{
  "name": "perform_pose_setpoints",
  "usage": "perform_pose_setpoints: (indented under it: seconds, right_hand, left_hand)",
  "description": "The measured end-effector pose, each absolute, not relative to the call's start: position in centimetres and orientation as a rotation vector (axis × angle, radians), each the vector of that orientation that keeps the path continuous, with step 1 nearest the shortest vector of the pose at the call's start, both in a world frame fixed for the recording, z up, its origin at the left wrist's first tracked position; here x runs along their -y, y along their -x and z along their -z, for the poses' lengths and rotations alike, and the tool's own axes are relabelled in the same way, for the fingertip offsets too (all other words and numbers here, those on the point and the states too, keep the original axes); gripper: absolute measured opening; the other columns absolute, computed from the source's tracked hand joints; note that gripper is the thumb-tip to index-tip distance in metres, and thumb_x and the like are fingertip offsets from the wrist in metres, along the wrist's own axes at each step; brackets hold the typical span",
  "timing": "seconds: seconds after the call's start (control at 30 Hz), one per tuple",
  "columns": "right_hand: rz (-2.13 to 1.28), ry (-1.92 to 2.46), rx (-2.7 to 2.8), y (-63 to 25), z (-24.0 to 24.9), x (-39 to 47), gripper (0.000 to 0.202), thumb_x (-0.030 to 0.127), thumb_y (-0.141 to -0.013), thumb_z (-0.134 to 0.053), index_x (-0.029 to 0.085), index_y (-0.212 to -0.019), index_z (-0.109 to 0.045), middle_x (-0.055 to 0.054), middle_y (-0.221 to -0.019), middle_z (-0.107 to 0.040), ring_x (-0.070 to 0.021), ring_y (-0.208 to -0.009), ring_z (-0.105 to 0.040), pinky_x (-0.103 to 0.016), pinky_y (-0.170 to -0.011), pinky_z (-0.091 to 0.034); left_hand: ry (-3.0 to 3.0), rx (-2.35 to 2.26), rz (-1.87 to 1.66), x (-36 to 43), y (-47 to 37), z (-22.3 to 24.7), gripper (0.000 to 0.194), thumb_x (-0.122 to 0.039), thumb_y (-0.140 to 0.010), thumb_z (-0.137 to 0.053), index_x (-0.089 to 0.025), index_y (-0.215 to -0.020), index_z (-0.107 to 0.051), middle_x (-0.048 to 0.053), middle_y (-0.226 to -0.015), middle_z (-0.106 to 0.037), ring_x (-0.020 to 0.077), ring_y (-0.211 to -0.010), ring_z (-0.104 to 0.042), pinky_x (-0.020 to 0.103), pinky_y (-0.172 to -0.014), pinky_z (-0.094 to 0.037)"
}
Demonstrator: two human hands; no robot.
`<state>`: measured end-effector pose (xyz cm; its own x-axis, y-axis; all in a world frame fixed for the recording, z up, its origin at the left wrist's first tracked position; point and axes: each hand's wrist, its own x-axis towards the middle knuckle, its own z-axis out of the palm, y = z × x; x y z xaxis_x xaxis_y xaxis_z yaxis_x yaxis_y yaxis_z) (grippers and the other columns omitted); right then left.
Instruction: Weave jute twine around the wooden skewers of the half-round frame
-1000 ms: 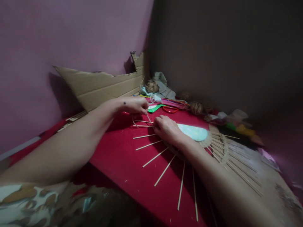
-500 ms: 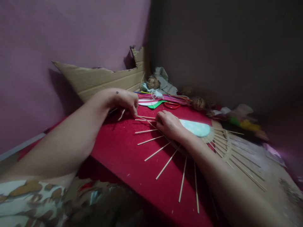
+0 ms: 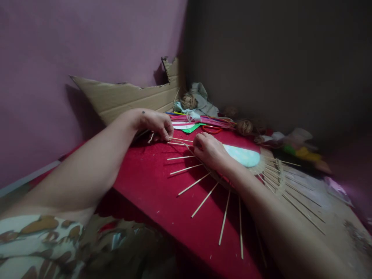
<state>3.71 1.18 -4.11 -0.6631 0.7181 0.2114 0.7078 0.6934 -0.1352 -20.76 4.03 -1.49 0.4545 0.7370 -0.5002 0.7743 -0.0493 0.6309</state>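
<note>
Thin pale sticks [image 3: 205, 200] fan out over a red cloth [image 3: 151, 182] from a half-round piece with a light blue patch [image 3: 242, 155]. My left hand [image 3: 161, 124] pinches a thin twine [image 3: 183, 144] beside the upper stick ends, and a short twine end hangs below its wrist side. The twine runs to my right hand [image 3: 207, 149], whose bent fingers are closed on the woven edge of the stick fan. My right palm and forearm hide part of the fan.
Behind my hands lie red-handled scissors [image 3: 211, 129], green paper [image 3: 193, 128], pink strips [image 3: 216, 121] and twine balls [image 3: 244, 126]. Torn cardboard [image 3: 124, 97] leans on the wall. A second stick fan [image 3: 280, 178] lies at right on brown board [image 3: 328, 217].
My left hand has shifted slightly up and right, and the twine between my hands has gone from straight to slack and curved. My right hand keeps its hold on the fan.
</note>
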Motion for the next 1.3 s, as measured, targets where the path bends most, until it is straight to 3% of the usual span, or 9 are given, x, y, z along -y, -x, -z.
perform_pose_setpoints:
  seconds: [0.23,0.47,0.6,0.77,0.83,0.9,0.97,1.03,1.3]
  right_hand:
    - [-0.180,1.018,2.644,-3.7,4.6,-1.0,0.007,0.018,-0.080,-0.051,0.019,-0.085,-0.056,-0.006,-0.088,-0.060,-0.0169,-0.077,-0.051,-0.027,-0.065,-0.036]
    - [-0.467,0.867,2.460,-3.8,5.1,-1.2,0.025,0.005,-0.071,-0.042,0.018,-0.088,-0.054,-0.002,-0.079,-0.061,-0.0145,-0.070,-0.053,-0.025,-0.066,-0.040]
    - [-0.512,0.791,2.340,-4.3,5.6,-1.9,0.029,0.001,-0.066,-0.040,0.018,-0.083,-0.055,-0.001,-0.076,-0.059,-0.0138,-0.071,-0.054,-0.024,-0.067,-0.043]
    - [-0.440,0.766,2.337,-4.3,6.2,-1.9,0.019,0.005,-0.072,-0.046,0.018,-0.080,-0.057,-0.004,-0.083,-0.061,-0.0145,-0.078,-0.056,-0.025,-0.073,-0.044]
    - [-0.457,0.790,2.352,-4.0,6.3,-1.7,0.013,0.012,-0.076,-0.053,0.017,-0.085,-0.059,-0.004,-0.086,-0.061,-0.0148,-0.079,-0.057,-0.026,-0.073,-0.045]
    - [-0.496,0.846,2.360,-3.7,6.4,-1.6,0.021,0.020,-0.076,-0.061,0.016,-0.096,-0.059,-0.005,-0.091,-0.062,-0.0149,-0.079,-0.057,-0.026,-0.072,-0.045]
    - [-0.486,0.909,2.379,-3.4,6.6,-1.7,0.028,0.021,-0.074,-0.064,0.014,-0.101,-0.060,-0.006,-0.093,-0.062,-0.0149,-0.079,-0.057,-0.026,-0.072,-0.044]
    - [-0.430,0.946,2.423,-3.2,6.7,-1.8,0.021,0.018,-0.076,-0.062,0.014,-0.096,-0.063,-0.005,-0.090,-0.060,-0.0142,-0.077,-0.056,-0.025,-0.071,-0.043]
    - [-0.356,0.930,2.516,-3.2,6.7,-1.8,0.010,0.020,-0.081,-0.060,0.017,-0.086,-0.067,-0.002,-0.086,-0.053,-0.0127,-0.074,-0.052,-0.024,-0.067,-0.040]
  left_hand:
    - [-2.109,-1.444,-0.193,-5.1,18.2,2.9,0.018,-0.034,-0.072,-0.061,-0.017,-0.068,-0.062,-0.001,-0.053,-0.054,0.0121,-0.050,-0.049,0.024,-0.050,-0.036]
    - [-2.501,-1.640,-0.581,-5.0,14.8,3.6,0.015,-0.023,-0.076,-0.055,-0.015,-0.075,-0.067,0.002,-0.071,-0.063,0.0140,-0.069,-0.053,0.025,-0.063,-0.036]
    - [-2.538,-1.696,-0.502,-4.8,14.9,3.5,0.017,-0.023,-0.076,-0.055,-0.015,-0.079,-0.069,0.003,-0.073,-0.064,0.0150,-0.070,-0.054,0.026,-0.063,-0.034]
    - [-2.391,-1.696,-0.408,-5.1,15.6,3.6,0.014,-0.023,-0.072,-0.055,-0.015,-0.072,-0.066,0.001,-0.062,-0.058,0.0133,-0.060,-0.051,0.025,-0.055,-0.031]
    - [-2.299,-1.677,-0.459,-5.0,15.8,3.3,0.014,-0.026,-0.072,-0.056,-0.016,-0.071,-0.064,0.000,-0.058,-0.054,0.0118,-0.056,-0.047,0.025,-0.052,-0.029]
    - [-2.202,-1.616,-0.500,-4.7,16.1,2.6,0.016,-0.030,-0.073,-0.057,-0.016,-0.072,-0.063,-0.002,-0.054,-0.049,0.0103,-0.050,-0.043,0.025,-0.049,-0.028]
    - [-2.114,-1.518,-0.457,-4.2,16.5,1.8,0.018,-0.034,-0.073,-0.059,-0.016,-0.070,-0.061,-0.003,-0.051,-0.045,0.0091,-0.046,-0.039,0.025,-0.048,-0.027]
    - [-2.066,-1.419,-0.343,-3.6,16.9,1.0,0.021,-0.037,-0.074,-0.061,-0.017,-0.068,-0.059,-0.003,-0.049,-0.043,0.0086,-0.044,-0.038,0.025,-0.046,-0.027]
    - [-1.997,-1.167,-0.104,-1.9,16.7,-0.3,0.031,-0.049,-0.071,-0.065,-0.018,-0.070,-0.063,0.001,-0.055,-0.054,0.0120,-0.050,-0.048,0.026,-0.050,-0.038]
